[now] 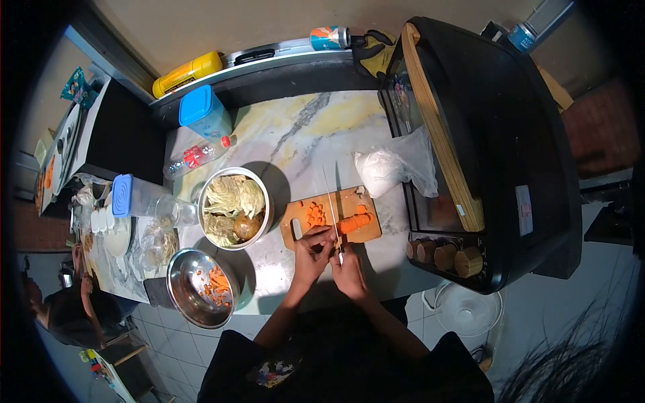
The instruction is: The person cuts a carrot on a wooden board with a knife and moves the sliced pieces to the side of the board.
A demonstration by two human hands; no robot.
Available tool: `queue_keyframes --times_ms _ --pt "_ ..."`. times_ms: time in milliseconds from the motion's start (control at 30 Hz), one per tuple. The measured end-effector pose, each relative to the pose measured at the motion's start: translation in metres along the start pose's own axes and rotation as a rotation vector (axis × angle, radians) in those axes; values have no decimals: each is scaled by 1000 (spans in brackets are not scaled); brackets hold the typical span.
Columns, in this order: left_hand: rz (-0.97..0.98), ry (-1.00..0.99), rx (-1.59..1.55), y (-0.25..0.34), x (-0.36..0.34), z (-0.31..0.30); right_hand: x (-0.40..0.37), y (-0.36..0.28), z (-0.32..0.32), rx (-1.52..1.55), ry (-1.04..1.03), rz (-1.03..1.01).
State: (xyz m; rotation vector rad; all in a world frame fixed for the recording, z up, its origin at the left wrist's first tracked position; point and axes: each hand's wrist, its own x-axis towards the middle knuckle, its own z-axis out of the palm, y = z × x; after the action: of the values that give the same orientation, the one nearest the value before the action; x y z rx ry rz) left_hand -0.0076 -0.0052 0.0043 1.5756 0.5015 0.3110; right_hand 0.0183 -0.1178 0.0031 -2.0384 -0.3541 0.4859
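Note:
My right hand [348,274] is closed around the handle of a long kitchen knife [330,195], whose thin blade points away from me across a wooden cutting board [294,213]. Just left of the blade, my left hand [313,256] has its fingers bent and drawn together; whatever is in them is hidden. Sliced carrot pieces [316,215] lie on the board's left part. A longer orange carrot portion [355,222] rests right of the blade. Small scraps [361,191] sit at the board's far right corner.
Left of the board stands a white pot [268,232] holding cabbage and a round brown vegetable. Nearer me, a steel bowl [176,295] contains orange pieces. A bag of white powder [379,173] lies beside the black oven [497,148]. Another person [70,312] is at far left.

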Motion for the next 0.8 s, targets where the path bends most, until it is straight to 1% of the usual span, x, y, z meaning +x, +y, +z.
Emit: queue_keyframes --times_ms 100,300,367,500,700,800 --pt "17 10 78 0 -1 2 -3 1 -1 43 -5 12" --pt "-20 21 -5 -1 -3 3 -10 5 -1 14 -5 -10" --pt "56 35 83 1 -1 2 -8 0 -3 -37 -108 118" --pt "13 36 48 -4 -2 2 -8 1 -3 -19 -116 112" --pt "42 46 104 0 -2 2 -6 -3 -3 -19 -107 137" --pt "34 62 86 -1 -2 3 -5 -2 -3 -19 -95 90"
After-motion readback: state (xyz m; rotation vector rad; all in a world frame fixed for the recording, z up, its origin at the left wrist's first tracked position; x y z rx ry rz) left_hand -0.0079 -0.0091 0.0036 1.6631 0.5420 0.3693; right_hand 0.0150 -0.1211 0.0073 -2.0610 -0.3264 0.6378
